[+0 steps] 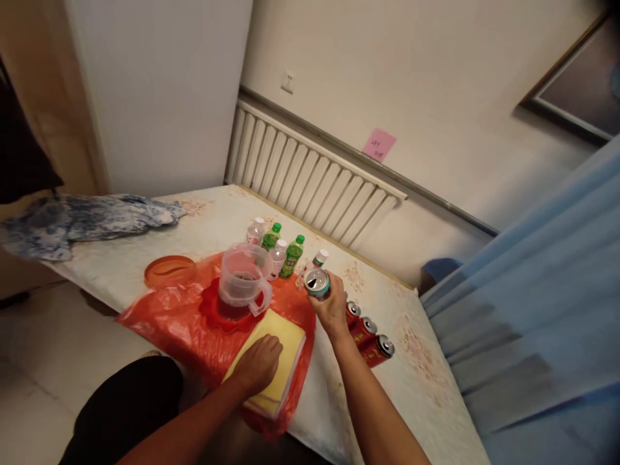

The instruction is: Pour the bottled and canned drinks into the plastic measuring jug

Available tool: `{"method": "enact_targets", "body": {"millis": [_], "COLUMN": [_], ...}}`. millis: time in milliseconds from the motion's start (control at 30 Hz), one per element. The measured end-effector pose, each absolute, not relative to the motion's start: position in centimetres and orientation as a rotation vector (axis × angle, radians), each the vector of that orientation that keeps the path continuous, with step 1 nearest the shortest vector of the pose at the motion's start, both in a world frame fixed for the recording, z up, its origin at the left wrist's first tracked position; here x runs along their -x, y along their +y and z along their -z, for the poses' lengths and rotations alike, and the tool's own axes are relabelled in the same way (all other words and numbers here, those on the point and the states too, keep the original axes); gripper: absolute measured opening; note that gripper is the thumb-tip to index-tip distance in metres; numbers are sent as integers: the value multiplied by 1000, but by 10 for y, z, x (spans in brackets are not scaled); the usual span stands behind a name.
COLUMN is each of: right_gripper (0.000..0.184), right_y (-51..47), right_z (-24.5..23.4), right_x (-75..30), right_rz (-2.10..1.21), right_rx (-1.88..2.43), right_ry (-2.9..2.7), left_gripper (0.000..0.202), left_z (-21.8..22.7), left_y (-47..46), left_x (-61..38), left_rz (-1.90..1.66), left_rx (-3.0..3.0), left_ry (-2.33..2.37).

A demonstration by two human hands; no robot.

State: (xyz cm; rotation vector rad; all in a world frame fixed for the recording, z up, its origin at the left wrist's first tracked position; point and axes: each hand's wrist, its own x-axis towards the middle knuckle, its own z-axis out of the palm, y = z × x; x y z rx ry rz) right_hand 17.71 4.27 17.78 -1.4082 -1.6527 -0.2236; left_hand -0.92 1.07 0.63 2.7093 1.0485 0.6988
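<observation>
My right hand [332,307] is wrapped round a drink can [318,287] with a teal side and a silver top. The can's mouth is open, and its top tips toward me. My left hand [259,363] rests, fingers curled, on a flat yellow rectangle [285,336] with pale edges, perhaps a folded cloth or a pad. Left of the can stands a clear plastic pitcher [245,284] with a handle and some dark, bubbly liquid inside. Under the pitcher lies a red scalloped dish [208,310], on a spread red plastic bag [174,329].
Several bottles, including a green one [292,257], stand behind the pitcher. Red cans [375,351] line up right of my right hand. An orange lid [169,271] lies left, with a blue-white cloth [111,216] beyond. A radiator [310,168] and blue curtain [533,303] border the table.
</observation>
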Motion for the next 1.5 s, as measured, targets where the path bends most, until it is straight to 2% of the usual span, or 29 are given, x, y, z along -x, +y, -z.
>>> {"method": "enact_targets", "body": {"millis": [200,567,867,1267,1500], "right_gripper": [65,62,56,38,37], "right_y": [80,110,118,118,116], "right_z": [-210,-242,-245,-249,-254], "right_x": [-141,-113,-105,-95,-89], "right_rz": [349,651,834,909,959], "right_rx": [1299,1277,1198,1131,1075], "right_ry": [-1876,-2228,-2342,-2410,-2460], "left_gripper": [19,21,21,22,20], "left_z": [-3,5,6,5,5], "left_y": [9,9,8,9,8], "left_x": [11,10,10,10,10], "left_rz": [-730,-777,-774,-779,-789], "left_rx": [-2675,-2635,-2625,-2628,-2638], "left_ry": [1025,1032,1041,1030,1035]}}
